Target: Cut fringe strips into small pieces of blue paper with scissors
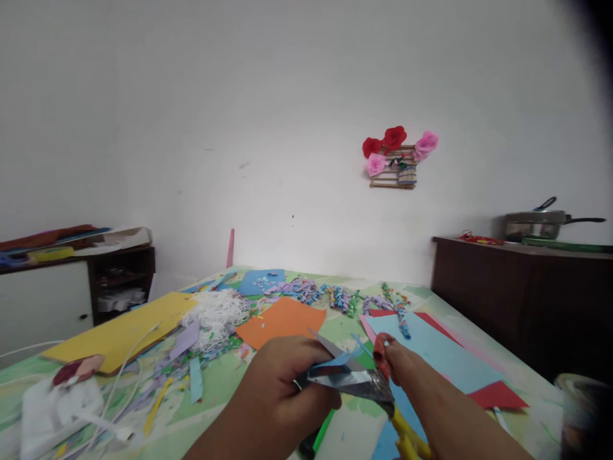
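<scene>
My right hand (414,370) grips a pair of scissors (352,381) with one red and one yellow handle, its blades spread and pointing left. Pinched in my left hand (280,383) is a small piece of blue paper (341,360), which lies between the blades. My left fingertips are close to the lower blade. Beneath the hands are a blue sheet (400,418) and a green pen-like stick (324,431), both partly covered. An orange sheet (282,321) lies just beyond my left hand.
Left are yellow sheets (129,326), a heap of white shredded strands (218,316), paper scraps and a white cable (127,358). Rolled paper pieces (340,299) line the back. Light blue sheet (435,345) lies right. Dark cabinets (479,294) flank the table; a pan (534,225) tops one.
</scene>
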A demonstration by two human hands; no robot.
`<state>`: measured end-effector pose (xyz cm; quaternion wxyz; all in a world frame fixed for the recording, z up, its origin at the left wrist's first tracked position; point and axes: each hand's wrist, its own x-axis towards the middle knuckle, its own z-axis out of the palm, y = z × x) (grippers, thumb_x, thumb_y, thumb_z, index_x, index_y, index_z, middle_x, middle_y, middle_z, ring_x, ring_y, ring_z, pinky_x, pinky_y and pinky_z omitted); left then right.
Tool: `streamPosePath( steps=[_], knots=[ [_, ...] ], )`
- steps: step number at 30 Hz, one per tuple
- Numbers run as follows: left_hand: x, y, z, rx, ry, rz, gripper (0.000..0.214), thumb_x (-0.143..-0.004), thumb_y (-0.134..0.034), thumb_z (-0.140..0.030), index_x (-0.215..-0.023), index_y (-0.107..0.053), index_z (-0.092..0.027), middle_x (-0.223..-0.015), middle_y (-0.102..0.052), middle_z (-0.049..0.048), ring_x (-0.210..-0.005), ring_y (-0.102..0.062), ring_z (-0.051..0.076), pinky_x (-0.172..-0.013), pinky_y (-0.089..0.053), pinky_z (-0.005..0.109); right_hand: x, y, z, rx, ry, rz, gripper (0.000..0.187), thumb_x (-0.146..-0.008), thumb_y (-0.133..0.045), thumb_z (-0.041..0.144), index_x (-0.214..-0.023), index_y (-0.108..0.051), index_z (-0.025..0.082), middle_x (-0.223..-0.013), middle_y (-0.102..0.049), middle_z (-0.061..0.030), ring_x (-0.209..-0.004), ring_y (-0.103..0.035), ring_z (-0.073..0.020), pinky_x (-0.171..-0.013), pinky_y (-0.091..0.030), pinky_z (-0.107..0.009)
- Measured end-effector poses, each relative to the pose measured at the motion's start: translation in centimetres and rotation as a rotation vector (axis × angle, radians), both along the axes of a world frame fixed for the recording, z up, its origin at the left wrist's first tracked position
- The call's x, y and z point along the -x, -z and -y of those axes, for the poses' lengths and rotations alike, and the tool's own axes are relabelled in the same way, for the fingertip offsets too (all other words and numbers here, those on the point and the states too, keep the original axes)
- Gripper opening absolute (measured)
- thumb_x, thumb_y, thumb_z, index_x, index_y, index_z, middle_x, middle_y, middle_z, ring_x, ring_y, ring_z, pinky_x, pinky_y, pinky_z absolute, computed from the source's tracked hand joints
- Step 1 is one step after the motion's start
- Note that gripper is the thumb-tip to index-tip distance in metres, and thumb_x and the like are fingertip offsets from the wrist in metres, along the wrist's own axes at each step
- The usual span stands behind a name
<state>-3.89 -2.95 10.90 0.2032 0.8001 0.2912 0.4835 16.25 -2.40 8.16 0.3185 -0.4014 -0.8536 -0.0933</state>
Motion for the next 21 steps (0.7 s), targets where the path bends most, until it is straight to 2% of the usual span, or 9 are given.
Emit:
streamPosePath(
  steps=[3,5,12,17,21],
  knots=[
    [-0.1,0.2,0.0,0.01,-0.01,0.038,0.02,-0.061,-0.043,-0.007,-0.049,-0.057,-0.015,-0.046,-0.052,-0.0042,-0.042,-0.048,0.006,-0.045,-0.036,0.015,-0.2,-0.1,0.2,0.11,-0.065,0.039,0.053,-0.056,-0.061,0.025,-0.106,-0.045,0.019,-0.098,-0.063,-0.0089,-0.085,-0.061,-0.0258,-0.061,-0.052,-0.026],
    [-0.3,0.3,0.1,0.002,-0.035,0.063,0.02,-0.059,-0.042,-0.007,-0.047,-0.056,-0.015,-0.045,-0.052,-0.0041,-0.042,-0.048,0.006,-0.044,-0.035,0.015,-0.3,0.0,0.1,0.124,-0.069,0.057,0.053,-0.057,-0.061,0.025,-0.107,-0.045,0.02,-0.098,-0.062,-0.0092,-0.085,-0.061,-0.0264,-0.06,-0.052,-0.027],
    [-0.5,0.0,0.5,-0.021,-0.102,0.089,0.022,-0.059,-0.042,-0.006,-0.046,-0.056,-0.016,-0.045,-0.054,-0.0039,-0.043,-0.05,0.007,-0.045,-0.036,0.015,-0.4,1.1,-0.6,0.045,-0.103,0.06,0.063,-0.061,-0.06,0.028,-0.119,-0.039,0.016,-0.114,-0.055,-0.0133,-0.102,-0.052,-0.0301,-0.079,-0.047,-0.035],
    [0.2,-0.4,0.7,0.05,-0.101,-0.029,0.022,-0.063,-0.046,-0.007,-0.053,-0.063,-0.017,-0.053,-0.061,-0.0017,-0.052,-0.054,0.009,-0.049,-0.038,0.015,-0.3,0.8,-0.5,0.059,-0.098,0.068,0.06,-0.061,-0.061,0.029,-0.117,-0.043,0.019,-0.111,-0.058,-0.011,-0.099,-0.054,-0.0309,-0.076,-0.049,-0.035],
    [0.8,-0.4,0.2,0.103,-0.078,-0.155,0.02,-0.065,-0.049,-0.008,-0.059,-0.066,-0.016,-0.055,-0.06,-0.0017,-0.052,-0.053,0.009,-0.05,-0.037,0.015,-0.3,0.4,-0.4,0.078,-0.096,0.097,0.058,-0.06,-0.062,0.032,-0.114,-0.046,0.021,-0.108,-0.059,-0.0104,-0.096,-0.055,-0.0296,-0.074,-0.049,-0.034]
  ],
)
